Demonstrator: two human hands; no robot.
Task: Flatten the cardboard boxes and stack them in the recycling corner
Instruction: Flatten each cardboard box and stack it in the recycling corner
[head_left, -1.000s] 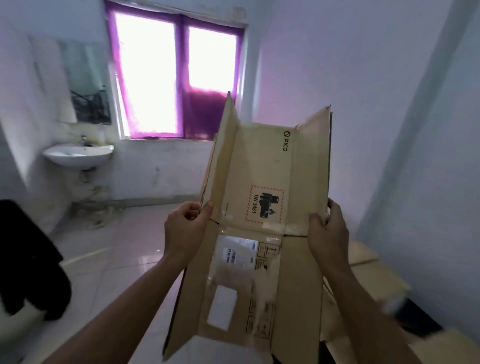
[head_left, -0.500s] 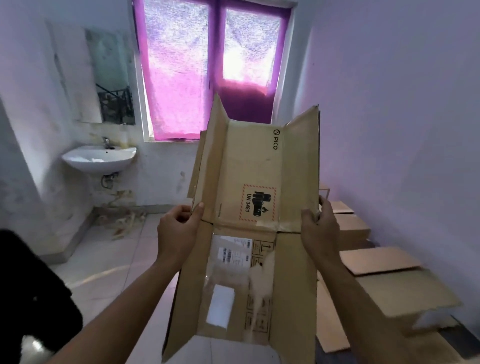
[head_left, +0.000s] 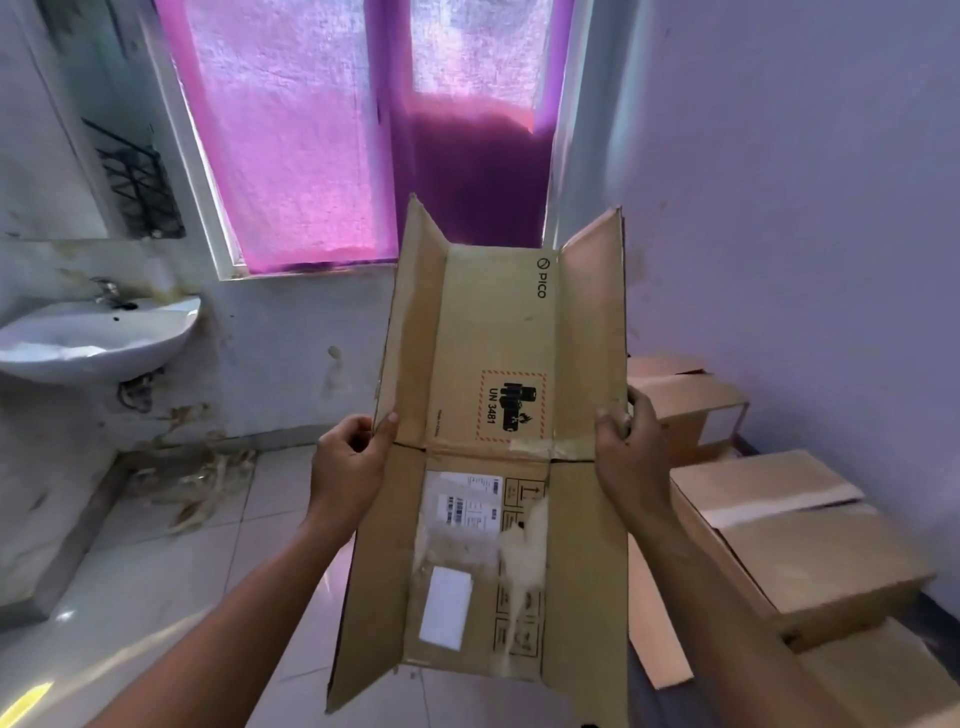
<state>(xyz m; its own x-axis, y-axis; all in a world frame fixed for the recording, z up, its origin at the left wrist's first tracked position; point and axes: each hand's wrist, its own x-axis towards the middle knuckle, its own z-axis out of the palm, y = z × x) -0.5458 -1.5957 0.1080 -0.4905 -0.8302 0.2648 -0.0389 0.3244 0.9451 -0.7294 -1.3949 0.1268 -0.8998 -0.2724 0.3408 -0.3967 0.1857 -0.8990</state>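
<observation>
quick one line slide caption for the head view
The left hand and right hand grip the side edges of an opened-out cardboard box; more boxes lie along the right wall.

My hands hold the opened box (head_left: 498, 467) mid-frame; sink (head_left: 98, 338) at left, window (head_left: 363, 130) behind, what look like stacked boxes (head_left: 789, 545) lower right.

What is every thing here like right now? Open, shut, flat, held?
PICO cardboard box: opened out, side flaps angled up, held off the floor.
left hand: grips the box's left edge.
right hand: grips the box's right edge.
taped box: closed, not flattened, on the floor.
sink: no water seen running.
window: shut, covered in pink.
</observation>
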